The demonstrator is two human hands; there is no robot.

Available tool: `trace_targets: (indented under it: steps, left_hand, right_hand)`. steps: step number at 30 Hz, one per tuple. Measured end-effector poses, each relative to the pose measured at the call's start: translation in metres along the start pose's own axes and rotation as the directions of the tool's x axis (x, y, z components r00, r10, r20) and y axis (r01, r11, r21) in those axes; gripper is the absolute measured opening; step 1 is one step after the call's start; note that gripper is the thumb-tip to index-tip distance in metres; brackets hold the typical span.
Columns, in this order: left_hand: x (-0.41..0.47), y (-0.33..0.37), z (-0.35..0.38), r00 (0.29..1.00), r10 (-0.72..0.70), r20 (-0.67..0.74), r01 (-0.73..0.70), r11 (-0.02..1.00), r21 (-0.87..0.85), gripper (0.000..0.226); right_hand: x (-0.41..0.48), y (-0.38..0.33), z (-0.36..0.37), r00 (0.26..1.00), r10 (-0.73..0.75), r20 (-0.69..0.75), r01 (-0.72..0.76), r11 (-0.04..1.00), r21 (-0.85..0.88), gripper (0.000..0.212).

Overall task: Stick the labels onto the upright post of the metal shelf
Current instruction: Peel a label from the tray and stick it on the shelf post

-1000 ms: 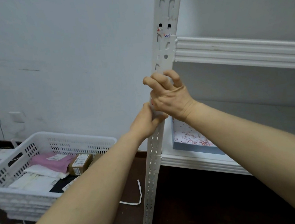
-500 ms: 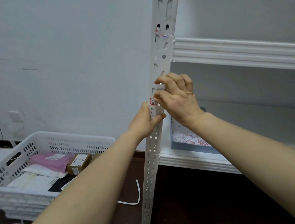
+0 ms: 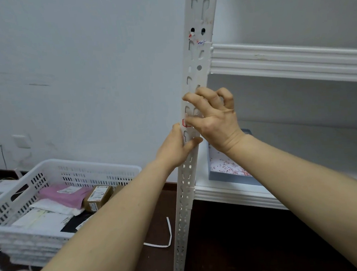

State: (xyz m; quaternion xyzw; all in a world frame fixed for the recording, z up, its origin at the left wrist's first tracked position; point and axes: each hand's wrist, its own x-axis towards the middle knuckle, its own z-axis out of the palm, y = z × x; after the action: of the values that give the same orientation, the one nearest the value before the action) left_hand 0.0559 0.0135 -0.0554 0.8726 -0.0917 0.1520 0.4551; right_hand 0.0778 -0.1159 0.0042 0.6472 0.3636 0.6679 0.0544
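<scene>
The white perforated upright post [image 3: 198, 69] of the metal shelf runs from the top of the view down to the dark floor. My left hand [image 3: 174, 150] grips it from the left at mid height, thumb across its front. Just above, a small white label with a red border [image 3: 185, 123] sits on the post's front. My right hand [image 3: 214, 119] is in front of the post, with its thumb tip pressing on that label and its bent index fingertip touching the post higher up. Higher still, an older label with blue writing [image 3: 201, 41] is stuck on the post.
A white plastic basket [image 3: 47, 167] holding parcels and mailers stands on the floor at the left. White shelf boards [image 3: 285, 62] run right from the post; a grey-blue box [image 3: 229, 169] lies on the lower one. A white paper strip [image 3: 169, 230] lies beside the post's foot.
My right hand has shifted from covering the post to its right front, uncovering the red-bordered label under the thumb. My left hand has kept its grip.
</scene>
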Motion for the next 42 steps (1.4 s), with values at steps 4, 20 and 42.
trace_targets:
  steps: [4, 20, 42]
  left_hand:
    - [0.0, 0.003, 0.0, 1.0, -0.03, -0.004, 0.03, 0.999, 0.022, 0.048]
    - [0.0, 0.008, -0.002, 0.999, -0.043, 0.016, 0.043, 0.999, 0.013, 0.036]
    - [-0.008, 0.02, -0.006, 1.0, -0.009, 0.012, 0.009, 1.0, -0.015, 0.026]
  right_hand:
    - [0.0, 0.0, 0.001, 0.999, -0.034, -0.007, 0.034, 0.999, -0.002, 0.029]
    - [-0.006, -0.003, 0.012, 0.998, -0.062, -0.002, 0.062, 0.998, 0.017, 0.022]
    - [0.002, -0.013, 0.005, 0.994, 0.046, 0.102, -0.044, 0.999, -0.017, 0.022]
